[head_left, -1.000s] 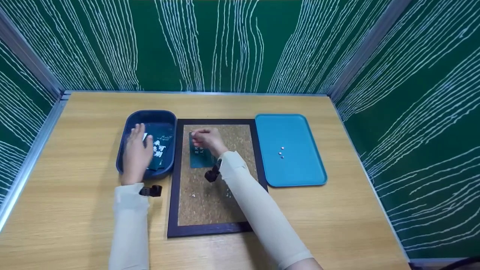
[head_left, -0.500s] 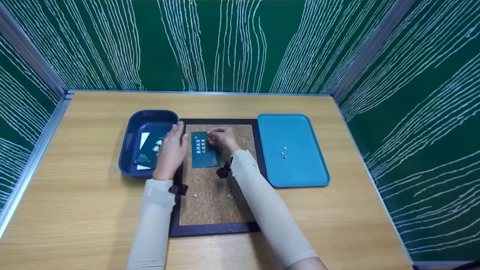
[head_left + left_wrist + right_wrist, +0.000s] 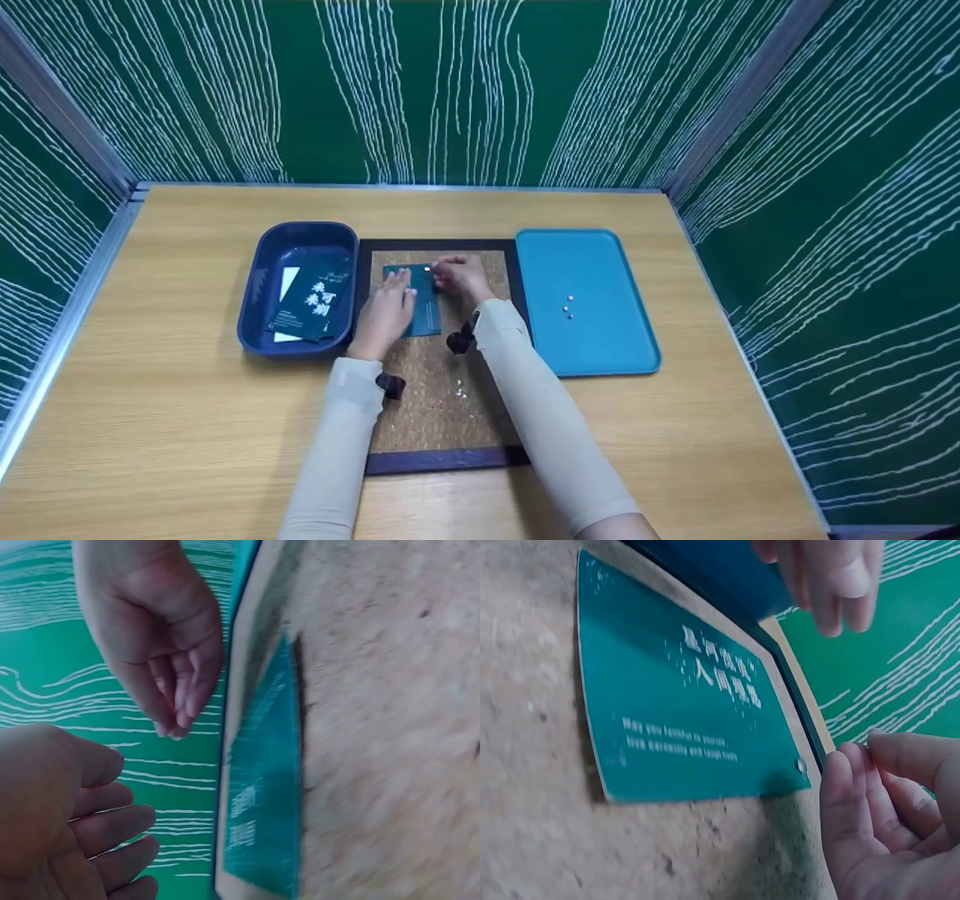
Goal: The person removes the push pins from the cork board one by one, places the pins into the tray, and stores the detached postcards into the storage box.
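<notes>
A dark green card [image 3: 426, 307] with white lettering lies on the cork board [image 3: 420, 420]. My left hand [image 3: 386, 311], fingers extended, overlaps the card's left half in the head view. My right hand [image 3: 465, 277] is at its upper right corner, thumb and fingertips brought together. Beside those fingertips, a small shiny pin head [image 3: 801, 766] shows at the card's corner in the right wrist view. I cannot tell whether something small sits between the right fingertips. From the left wrist, the card [image 3: 262, 787] appears steeply foreshortened.
Left of the board stands a navy bin [image 3: 251, 307] containing more cards [image 3: 300, 307]. To the right, a blue tray [image 3: 592, 262] carries 3 small pin-like pieces [image 3: 568, 308]. Tiny clear pieces [image 3: 460, 389] lie lower on the cork. Green panels enclose the table's back and sides.
The left hand has come rightward from over the bin to the card. My right hand has shifted from the card's upper left to its upper right corner, where a pin head now shows.
</notes>
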A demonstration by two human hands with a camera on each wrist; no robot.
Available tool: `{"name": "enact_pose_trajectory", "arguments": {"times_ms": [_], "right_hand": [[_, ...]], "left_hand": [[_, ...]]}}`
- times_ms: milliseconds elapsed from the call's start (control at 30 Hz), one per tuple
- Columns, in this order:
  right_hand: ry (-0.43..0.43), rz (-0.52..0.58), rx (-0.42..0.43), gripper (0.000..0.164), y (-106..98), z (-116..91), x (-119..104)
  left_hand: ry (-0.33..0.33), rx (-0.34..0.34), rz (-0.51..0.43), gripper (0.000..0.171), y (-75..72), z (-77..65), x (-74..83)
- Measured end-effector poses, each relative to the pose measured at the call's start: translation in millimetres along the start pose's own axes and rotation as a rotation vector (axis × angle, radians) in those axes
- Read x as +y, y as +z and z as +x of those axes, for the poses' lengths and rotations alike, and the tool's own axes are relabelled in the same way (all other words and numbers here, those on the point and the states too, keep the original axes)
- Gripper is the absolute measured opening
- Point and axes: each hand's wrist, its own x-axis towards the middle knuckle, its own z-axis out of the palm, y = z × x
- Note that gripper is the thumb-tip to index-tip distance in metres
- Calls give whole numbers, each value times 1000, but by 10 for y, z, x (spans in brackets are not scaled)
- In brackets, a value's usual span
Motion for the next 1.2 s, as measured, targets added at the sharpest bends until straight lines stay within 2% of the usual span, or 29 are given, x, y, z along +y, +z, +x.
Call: {"name": "enact_pose_trajectory", "arguments": {"times_ms": [67,167,333,500,633,733,1100,1200], "right_hand": [[-1,16,5,18,-22,21,12],[-7,22,10,20,-48,49,27],[-12,-19,20,20,-64,64,39],[-14,-49,27,16,-68,75,43],[-47,-104,22,14,-63,103,49],[-82,-166,24,12,-57,127,55],[-115,-319,7,10,14,202,67],[-126,-341,6,11,36,211,65]], "left_hand": [[-3,-15,0,45,46,10,-10],[22,-3,14,42,108,22,-19],[46,8,52,39,193,35,-20],[26,-13,68,38,246,50,-28],[-3,-50,71,38,272,41,-52],[-28,-74,51,37,286,38,-68],[-89,-115,-4,40,313,48,-98],[-77,-116,-11,40,317,52,-109]]}}
